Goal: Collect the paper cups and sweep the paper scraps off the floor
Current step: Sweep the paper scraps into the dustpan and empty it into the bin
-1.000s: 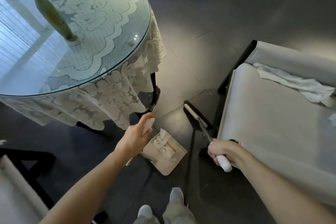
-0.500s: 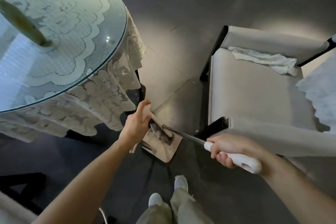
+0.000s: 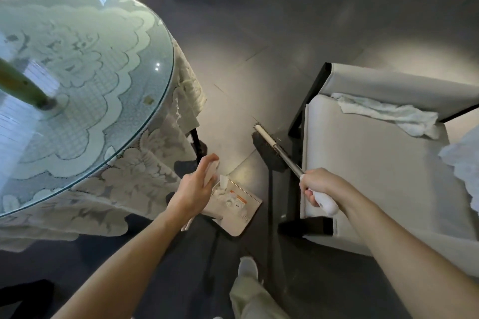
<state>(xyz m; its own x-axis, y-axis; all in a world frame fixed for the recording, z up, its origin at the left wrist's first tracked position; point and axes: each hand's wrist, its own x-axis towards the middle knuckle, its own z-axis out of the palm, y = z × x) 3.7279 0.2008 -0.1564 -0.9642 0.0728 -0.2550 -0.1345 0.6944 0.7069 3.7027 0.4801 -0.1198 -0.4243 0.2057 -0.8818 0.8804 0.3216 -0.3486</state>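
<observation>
In the head view, the paper scraps [image 3: 228, 195] are seen lying in the tray of a pale dustpan [image 3: 245, 215], which is set tilted on the floor [image 3: 259, 72] just beside the foot of the round glass-topped table [image 3: 77, 72], on its chair side. No whole paper cup can be made out.

The scraps are judged to be very light, limp and easily blown or spilled. They are better moved by bristles than by fingers, and the dustpan is best taken by its upright handle and kept level.

The left hand [image 3: 197, 189] is wrapped round that handle, with the forefinger laid straight along it and the forearm stretched forward past the table's lace edge. The right hand [image 3: 318, 185] is clamped in a fist round the white grip of the broom [image 3: 269, 155]. Its dark head rests on the floor, farther from the table than the dustpan, just beside the chair [image 3: 375, 163]. The hands are held apart.
</observation>
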